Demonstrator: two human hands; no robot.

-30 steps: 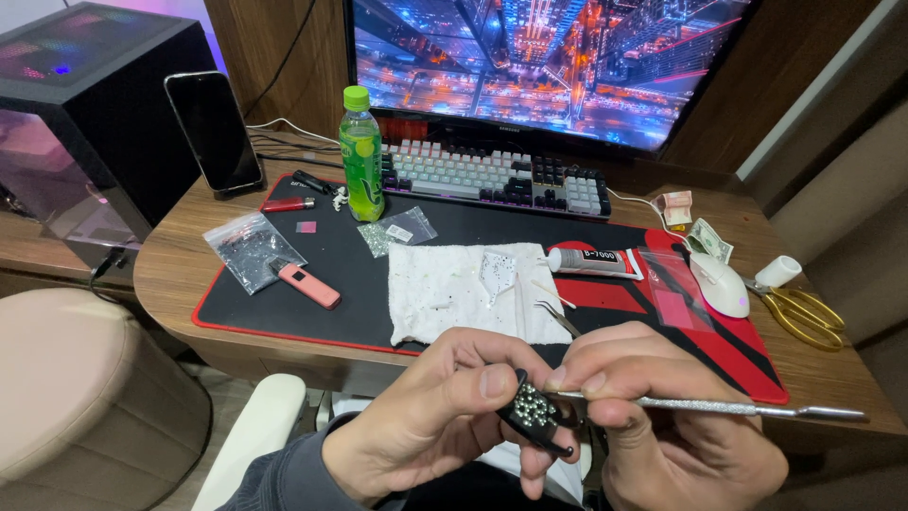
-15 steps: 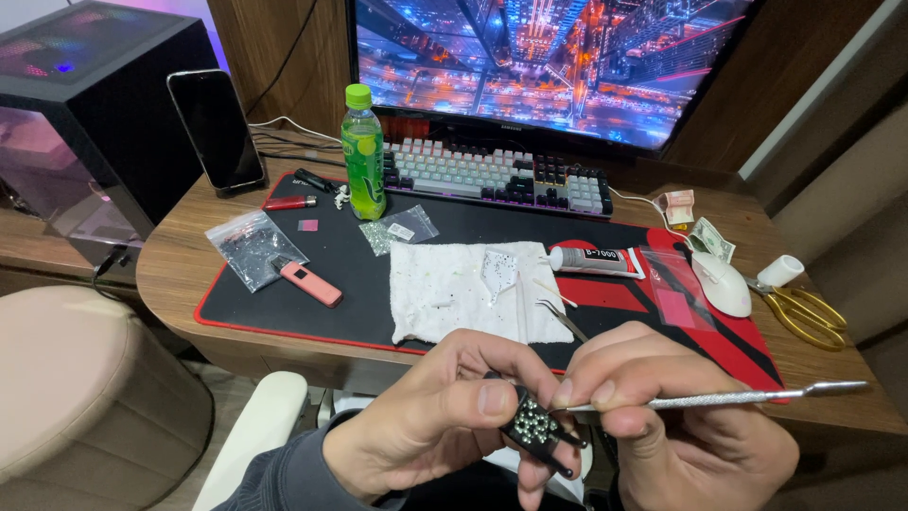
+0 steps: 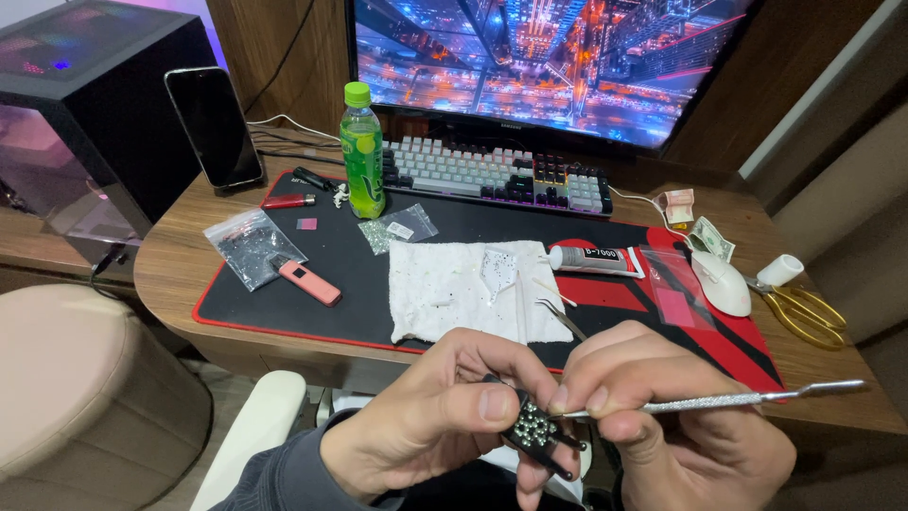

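Note:
My left hand (image 3: 435,416) pinches a small black object studded with shiny rhinestones (image 3: 532,431) just in front of the desk edge. My right hand (image 3: 662,426) grips a thin metal pick tool (image 3: 719,401) like a pen. Its tip touches the stone-covered face, and its long handle points out to the right. On the desk beyond lies a white cloth (image 3: 468,284) with loose stones, tweezers (image 3: 560,315) and a glue tube (image 3: 594,261).
A black and red desk mat (image 3: 340,312) carries small plastic bags (image 3: 248,244), a pink device (image 3: 306,281) and a green bottle (image 3: 361,151). Behind stand a keyboard (image 3: 492,175), a monitor (image 3: 539,57) and a phone (image 3: 214,125). A mouse (image 3: 721,281) and gold scissors (image 3: 804,312) lie right.
The pick's handle has tilted slightly upward at its far end. Both hands stay together on the studded object with only small shifts.

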